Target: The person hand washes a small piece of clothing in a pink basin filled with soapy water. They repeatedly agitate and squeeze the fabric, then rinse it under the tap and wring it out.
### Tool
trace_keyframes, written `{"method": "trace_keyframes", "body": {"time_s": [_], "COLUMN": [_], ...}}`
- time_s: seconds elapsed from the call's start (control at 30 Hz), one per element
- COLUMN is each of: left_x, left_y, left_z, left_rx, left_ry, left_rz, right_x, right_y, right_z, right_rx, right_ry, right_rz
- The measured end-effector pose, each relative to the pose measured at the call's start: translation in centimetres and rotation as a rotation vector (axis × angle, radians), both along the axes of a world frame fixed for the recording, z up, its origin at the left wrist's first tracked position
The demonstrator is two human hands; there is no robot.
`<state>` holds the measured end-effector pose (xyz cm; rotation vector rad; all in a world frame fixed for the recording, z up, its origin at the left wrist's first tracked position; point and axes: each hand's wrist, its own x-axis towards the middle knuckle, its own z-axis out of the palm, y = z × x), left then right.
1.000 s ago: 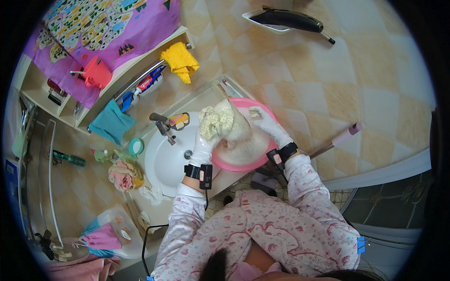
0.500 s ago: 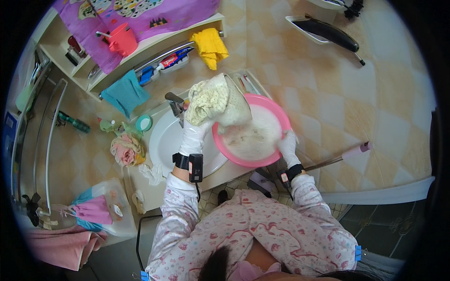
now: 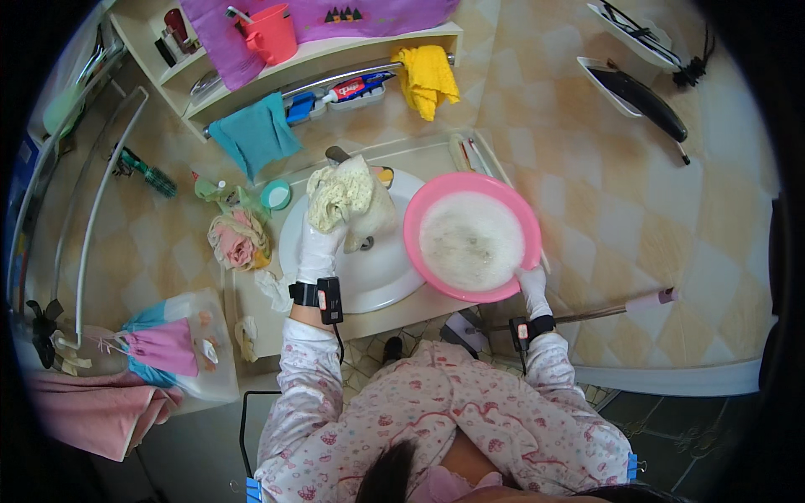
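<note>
One cream cloth (image 3: 344, 191) clutched in left hand (image 3: 319, 249); right hand (image 3: 532, 286) gripping pink basin (image 3: 471, 182); lettered tube (image 3: 355, 87) beyond.

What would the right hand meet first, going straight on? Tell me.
The right hand would first meet the pink basin, whose rim it appears to hold; exact depth is unclear.

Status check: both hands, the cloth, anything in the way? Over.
Left hand holding bunched cream cloth over white sink. Right hand gripping rim of pink basin. Cloth partly hides faucet.
</note>
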<state>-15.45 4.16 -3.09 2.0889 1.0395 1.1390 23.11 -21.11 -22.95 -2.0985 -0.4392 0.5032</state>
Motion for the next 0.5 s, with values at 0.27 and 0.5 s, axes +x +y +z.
{"method": "trace_keyframes", "body": {"time_s": [0.27, 0.5], "left_x": [-2.8, -4.4], "left_y": [2.7, 3.9], "left_z": [-4.8, -8.1], "left_rx": [-0.018, -0.040], "left_ry": [-0.068, -0.003], "left_rz": [-0.014, 0.076], "right_x": [-1.5, -2.3], "right_y": [2.1, 5.5], "right_z": [7.3, 11.1], "right_rx": [-0.136, -0.072], "right_ry": [-0.312, -0.373], "right_rz": [0.039, 0.075]}}
